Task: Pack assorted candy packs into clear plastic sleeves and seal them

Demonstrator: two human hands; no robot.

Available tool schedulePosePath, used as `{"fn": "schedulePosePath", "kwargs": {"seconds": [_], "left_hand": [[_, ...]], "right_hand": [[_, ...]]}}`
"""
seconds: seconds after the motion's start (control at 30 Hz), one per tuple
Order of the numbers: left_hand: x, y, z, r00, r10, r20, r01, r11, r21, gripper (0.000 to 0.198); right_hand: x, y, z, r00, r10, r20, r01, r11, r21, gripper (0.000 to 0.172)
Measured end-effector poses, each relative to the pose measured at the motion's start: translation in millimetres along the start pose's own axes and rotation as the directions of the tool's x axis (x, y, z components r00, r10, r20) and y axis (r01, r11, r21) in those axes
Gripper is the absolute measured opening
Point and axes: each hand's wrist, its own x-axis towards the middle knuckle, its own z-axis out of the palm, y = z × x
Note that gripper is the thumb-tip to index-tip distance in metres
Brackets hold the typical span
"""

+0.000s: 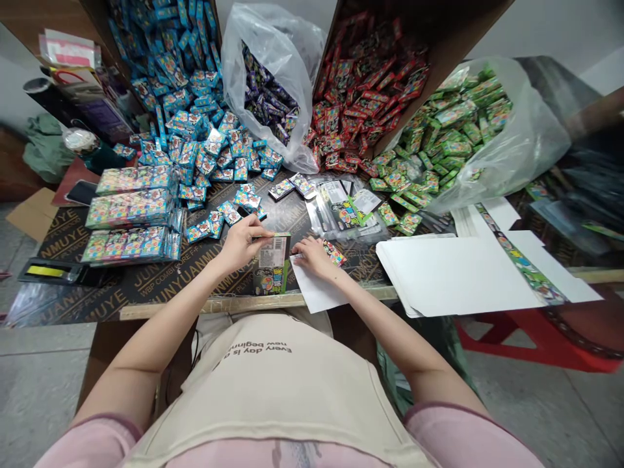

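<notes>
My left hand [244, 242] pinches the upper left edge of a clear plastic pouch [271, 265] with a black and green printed front and a barcode label. The pouch stands near the table's front edge. Just right of it, the fingers of my right hand [316, 258] curl over the upper corner of a white card [316, 291], which sticks out past the table edge. What lies beneath the palm is hidden. A small red box [334, 252] shows behind that hand. Beyond it lies a stack of clear printed pouches [344, 208].
Loose blue boxes [195, 149] pile up at the back left, with purple boxes [273, 97], red boxes [363, 91] and green boxes [453, 123] farther right. Filled packs [131, 211] are stacked at left. White sheets [463, 273] overhang the front edge at right.
</notes>
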Motion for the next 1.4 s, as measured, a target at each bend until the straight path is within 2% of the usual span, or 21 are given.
{"fn": "schedulePosePath", "kwargs": {"seconds": [0.1, 0.53, 0.63, 0.73, 0.8, 0.87, 0.93, 1.23, 1.4], "left_hand": [[-1, 0, 0.5, 1.0, 0.004, -0.024, -0.005, 1.0, -0.011, 0.014], [-2, 2, 1.2, 0.999, -0.032, -0.035, 0.03, 0.998, -0.049, 0.011], [-3, 1, 1.5, 0.999, -0.015, -0.048, 0.013, 0.999, -0.044, 0.01], [-3, 2, 1.3, 0.999, -0.009, -0.047, 0.007, 0.999, -0.033, 0.011], [-3, 2, 1.1, 0.999, -0.009, -0.043, 0.008, 0.999, -0.032, 0.011], [-3, 2, 0.9, 0.999, -0.009, -0.042, 0.007, 0.999, -0.031, 0.011], [-3, 1, 1.1, 0.999, -0.005, -0.044, 0.004, 1.0, -0.021, 0.01], [-4, 0, 2.4, 0.998, 0.011, -0.069, -0.01, 1.0, 0.005, 0.009], [-4, 2, 2.3, 0.997, 0.021, -0.078, -0.021, 1.0, 0.004, 0.009]], "right_hand": [[-1, 3, 2, 1.0, -0.002, -0.019, 0.003, 1.0, 0.011, 0.004], [-8, 5, 16, 0.989, 0.044, -0.141, -0.029, 0.994, 0.104, 0.008], [-6, 6, 16, 0.988, 0.054, -0.142, -0.034, 0.989, 0.142, 0.003], [-3, 10, 14, 0.993, 0.042, -0.114, -0.022, 0.984, 0.177, 0.012], [0, 12, 13, 0.997, 0.015, -0.082, 0.0, 0.983, 0.186, 0.009], [3, 14, 11, 0.998, -0.014, -0.059, 0.025, 0.984, 0.176, 0.004], [5, 15, 11, 0.998, -0.036, -0.058, 0.045, 0.987, 0.154, 0.007], [-8, 13, 21, 0.974, -0.132, -0.184, 0.136, 0.991, 0.007, 0.019], [-15, 14, 29, 0.961, -0.174, -0.214, 0.172, 0.985, -0.026, 0.029]]}}
